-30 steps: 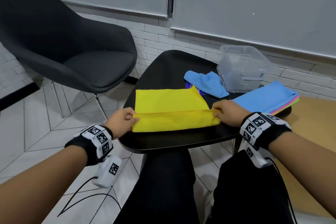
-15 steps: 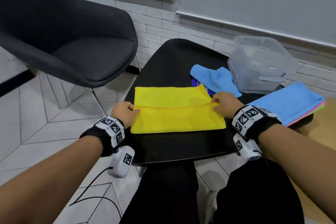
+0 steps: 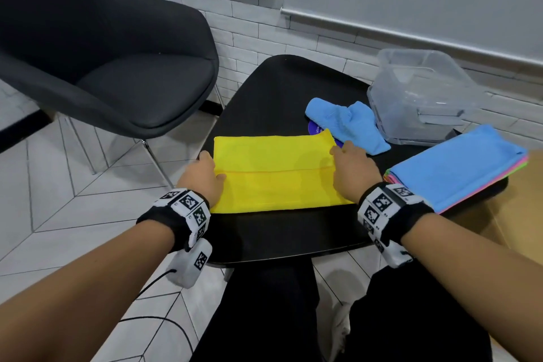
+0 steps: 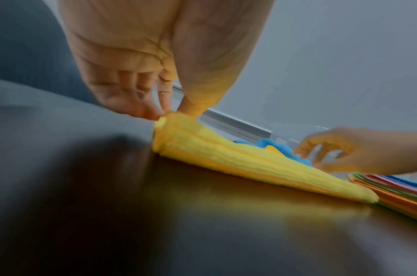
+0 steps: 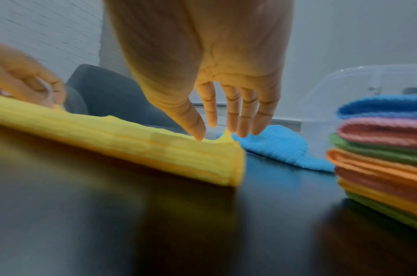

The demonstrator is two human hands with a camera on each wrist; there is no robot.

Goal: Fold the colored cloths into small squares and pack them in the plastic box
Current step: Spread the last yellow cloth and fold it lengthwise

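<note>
Yellow cloth (image 3: 273, 173), folded partway, lies near the table's (image 3: 282, 232) front edge. My left hand (image 3: 202, 176) pinches its left end between thumb and fingertips (image 4: 153, 112). My right hand (image 3: 351, 169) reaches over the right end, fingers nearly straight, thumb tip touching the fold; I see no firm grip. Both forearms stretch forward, palms down. A crumpled blue cloth (image 3: 349, 123) and the clear plastic box (image 3: 420, 97) sit toward the far right corner, a stack of folded cloths (image 3: 458, 167) at the right edge. A dark chair (image 3: 117, 67) stands left.
</note>
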